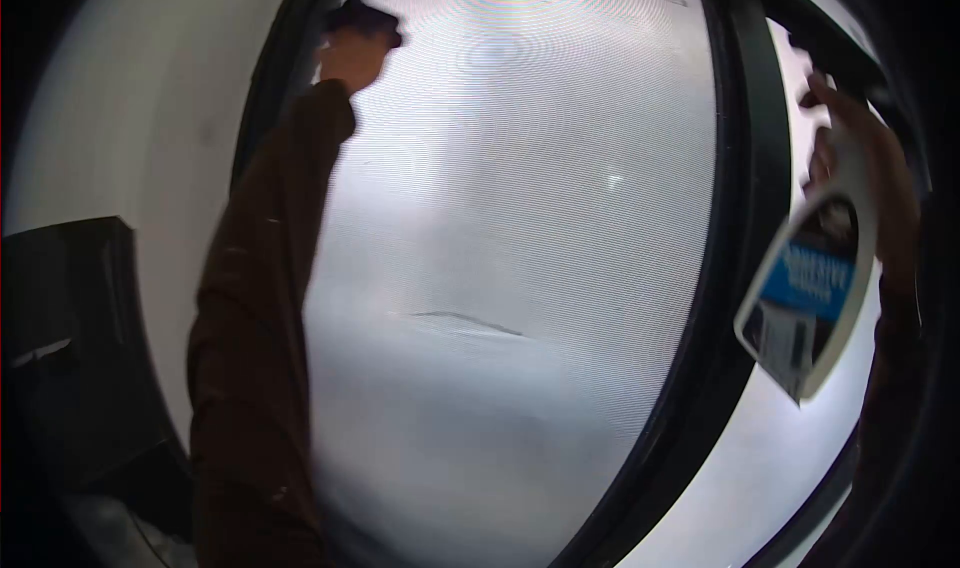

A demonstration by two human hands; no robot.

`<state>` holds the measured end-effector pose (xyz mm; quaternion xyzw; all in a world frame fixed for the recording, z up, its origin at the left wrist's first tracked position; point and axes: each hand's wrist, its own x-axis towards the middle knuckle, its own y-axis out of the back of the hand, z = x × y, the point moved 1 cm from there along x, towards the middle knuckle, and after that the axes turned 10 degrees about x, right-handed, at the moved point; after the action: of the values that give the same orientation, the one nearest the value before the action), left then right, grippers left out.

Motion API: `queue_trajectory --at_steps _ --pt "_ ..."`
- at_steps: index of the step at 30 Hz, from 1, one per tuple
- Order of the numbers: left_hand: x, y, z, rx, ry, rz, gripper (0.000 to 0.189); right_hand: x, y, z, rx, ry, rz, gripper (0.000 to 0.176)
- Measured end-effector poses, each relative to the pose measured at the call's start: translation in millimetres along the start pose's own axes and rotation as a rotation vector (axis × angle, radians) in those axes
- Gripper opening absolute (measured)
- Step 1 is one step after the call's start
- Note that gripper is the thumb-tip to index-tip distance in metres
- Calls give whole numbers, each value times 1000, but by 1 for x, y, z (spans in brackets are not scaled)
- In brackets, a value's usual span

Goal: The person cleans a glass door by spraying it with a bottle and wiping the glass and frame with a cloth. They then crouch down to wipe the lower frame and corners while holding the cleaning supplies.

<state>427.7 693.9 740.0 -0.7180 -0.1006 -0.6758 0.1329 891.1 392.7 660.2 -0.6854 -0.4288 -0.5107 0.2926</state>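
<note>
"What's the biggest thing here?"

"The pane (520, 218), pale and finely lined, set in a black frame (735, 178). A dark panel (70, 318) stands to the left, and the left sleeve (255, 318) reaches up across the frame's left side."

"Which step would you call this?"

"Wiping down the pane, I'd judge, with the upper left corner being worked. The bottle (805, 283) is in front of the right side of the frame, its foot tilted down to the left. The label seems to read adhesive remover."

"And the hands?"

"The right hand (888, 173) is curled round the bottle's neck, with a finger forward near the top. I can't make out whether it's on a trigger. The left hand (352, 60) is up at the corner with a dark cloth (365, 18), or what looks like one. It's blurred and the fingers are hidden, so I can't tell if they're spread or closed, or whether the cloth touches the pane."

"What does the next move call for?"

"Flat, even pressure into that corner, I'd say, with the bottle kept clear. Then perhaps a look at the thin streak (465, 319) lower down; residue or reflection, I can't tell."
</note>
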Motion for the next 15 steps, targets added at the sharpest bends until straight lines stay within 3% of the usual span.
queue_trajectory --at_steps 2,4,5,7,8,10,13,14,15 --pt "12 -30 -39 -84 -16 -183 36 -33 45 15 -58 -101 -32 44" --pt "49 -111 -80 -33 -10 -185 43 -81 71 18 -40 -205 -29 35" --pt "69 -161 -100 -134 102 -75 46 -102 86 25 -33 -237 -22 35" --pt "108 -185 -90 -307 202 54 48 -134 103 27 -70 -383 -39 47" --pt "119 -153 -71 -387 189 30 45 -147 102 24 12 -463 9 56" --pt "140 -82 -32 -548 170 -22 42 -168 99 30 -22 -647 40 56" --pt "186 -37 22 -314 -251 254 37 -191 89 63 55 -724 61 42" --pt "186 6 66 -269 -312 291 37 -195 79 70 62 -729 96 38" --pt "189 30 99 -333 -216 270 43 -199 72 77 76 -765 86 36"
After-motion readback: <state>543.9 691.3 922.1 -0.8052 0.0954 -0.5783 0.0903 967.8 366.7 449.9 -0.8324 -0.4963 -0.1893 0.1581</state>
